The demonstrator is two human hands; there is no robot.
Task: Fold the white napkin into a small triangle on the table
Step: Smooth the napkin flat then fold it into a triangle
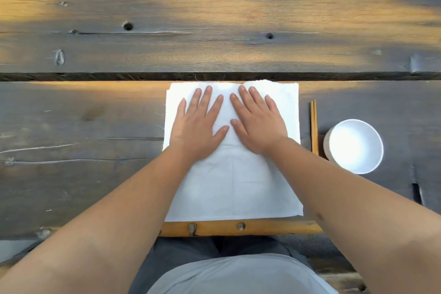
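Spanning the whole view: wooden table (95, 126). White napkin (233, 186), spread flat near its front edge. Left hand (199, 124) and right hand (259, 124), fingers splayed, palms pressing the napkin's far half, grasping nothing. White bowl (355, 145), right. Chopsticks (314, 126), between napkin and bowl.

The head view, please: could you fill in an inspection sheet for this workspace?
Surface: dark, weathered wooden plank table with knots and a gap between boards.
Job's things: white napkin lies flat as a rectangle, near edge at the table's front; no triangle yet.
Clutter: wooden chopsticks beside the napkin's right edge; white bowl just right of them, looks empty.
Grippers: left hand and right hand press palms down on the napkin's far half, fingers spread, gripping nothing.
Cables: nothing seen.
Surroundings: the person's lap and a light wooden bar under the table's edge.
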